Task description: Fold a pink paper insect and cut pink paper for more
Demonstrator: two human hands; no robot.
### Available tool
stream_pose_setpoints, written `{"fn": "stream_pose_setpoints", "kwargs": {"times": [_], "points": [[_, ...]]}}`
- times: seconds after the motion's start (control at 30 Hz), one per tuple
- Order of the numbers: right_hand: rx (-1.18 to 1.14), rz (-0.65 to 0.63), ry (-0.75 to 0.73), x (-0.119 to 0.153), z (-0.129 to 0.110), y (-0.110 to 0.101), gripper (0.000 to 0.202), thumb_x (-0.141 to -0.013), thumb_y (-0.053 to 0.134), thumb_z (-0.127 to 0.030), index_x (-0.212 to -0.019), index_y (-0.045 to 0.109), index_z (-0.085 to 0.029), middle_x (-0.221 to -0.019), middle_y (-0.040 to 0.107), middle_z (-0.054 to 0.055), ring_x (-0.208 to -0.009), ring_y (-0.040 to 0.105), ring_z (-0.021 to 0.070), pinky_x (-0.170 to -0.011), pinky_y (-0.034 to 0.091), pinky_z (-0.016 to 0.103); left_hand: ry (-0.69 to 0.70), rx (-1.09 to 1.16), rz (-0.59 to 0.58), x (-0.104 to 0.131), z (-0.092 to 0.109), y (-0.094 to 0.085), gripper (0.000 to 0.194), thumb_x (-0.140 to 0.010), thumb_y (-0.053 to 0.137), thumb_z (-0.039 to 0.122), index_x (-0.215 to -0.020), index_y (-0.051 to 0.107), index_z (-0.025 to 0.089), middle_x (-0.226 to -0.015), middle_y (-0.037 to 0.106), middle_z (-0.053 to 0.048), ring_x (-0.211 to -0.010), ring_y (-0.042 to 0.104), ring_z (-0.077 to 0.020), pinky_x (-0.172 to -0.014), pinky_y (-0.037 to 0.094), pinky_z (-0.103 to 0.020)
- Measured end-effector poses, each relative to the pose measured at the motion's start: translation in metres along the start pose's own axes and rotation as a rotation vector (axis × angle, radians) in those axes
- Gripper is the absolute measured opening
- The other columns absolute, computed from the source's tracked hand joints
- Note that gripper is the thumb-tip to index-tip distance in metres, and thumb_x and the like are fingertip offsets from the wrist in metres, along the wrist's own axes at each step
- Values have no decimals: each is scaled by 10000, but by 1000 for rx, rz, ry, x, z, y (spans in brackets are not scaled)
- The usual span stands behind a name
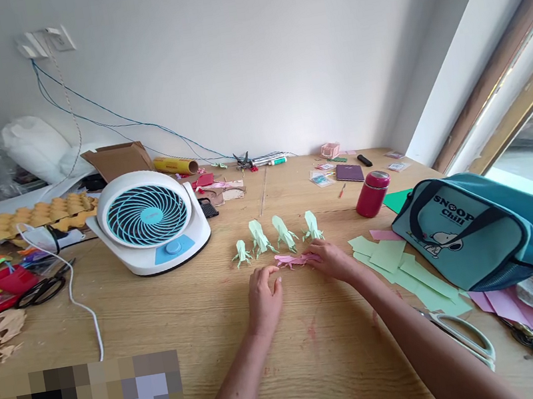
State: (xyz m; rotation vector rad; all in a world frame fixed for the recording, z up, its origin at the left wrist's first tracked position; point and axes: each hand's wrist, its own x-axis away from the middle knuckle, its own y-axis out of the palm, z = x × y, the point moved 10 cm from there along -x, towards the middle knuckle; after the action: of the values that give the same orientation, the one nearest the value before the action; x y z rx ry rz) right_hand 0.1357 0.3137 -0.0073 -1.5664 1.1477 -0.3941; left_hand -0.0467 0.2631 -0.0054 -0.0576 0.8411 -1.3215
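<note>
A pink origami figure (290, 260) with thin folded legs lies on the wooden table between my hands. The fingers of my right hand (327, 258) are closed on its right end and partly hide it. By its left end rests my left hand (264, 292), with thumb and fingers apart and nothing held in them. Just beyond stand several light green origami figures in a row, with legs and long folded backs. The smallest green figure (241, 253) is at the left, and another green figure (312, 226) stands close behind my right hand.
A white and blue fan (148, 221) stands to the left. On the right are a red flask (373, 194), green paper sheets (409, 271), a teal bag (478, 226) and scissors (464, 333) by my right forearm. A white cable (86, 305) crosses the left side.
</note>
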Motion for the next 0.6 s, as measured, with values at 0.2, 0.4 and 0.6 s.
{"fn": "stream_pose_setpoints", "kwargs": {"times": [0.2,0.4,0.6], "points": [[24,6,-5,-3,2,-1,235,-952,579,-321,-1128,619,-169,-1136,642,69,-953,642,188,-820,556,388,0,-8,-15,3,-2,0,228,-795,564,48,-953,591,210,-976,649,-58,-963,606,-237,-867,489,-397],[65,1,-7,2,5,-4,265,-954,576,-330,-1170,605,-179,-1185,628,78,-980,639,196,-838,554,399,4,-1,-11,3,-2,1,232,-785,568,43,-943,591,211,-959,648,-53,-949,615,-230,-861,495,-387],[90,47,17,14,7,-17,190,-950,574,-307,-1069,651,-181,-1061,657,64,-939,631,188,-823,533,371,7,1,-9,3,-1,1,225,-781,573,45,-928,596,215,-945,658,-46,-934,617,-227,-863,492,-387]]}}
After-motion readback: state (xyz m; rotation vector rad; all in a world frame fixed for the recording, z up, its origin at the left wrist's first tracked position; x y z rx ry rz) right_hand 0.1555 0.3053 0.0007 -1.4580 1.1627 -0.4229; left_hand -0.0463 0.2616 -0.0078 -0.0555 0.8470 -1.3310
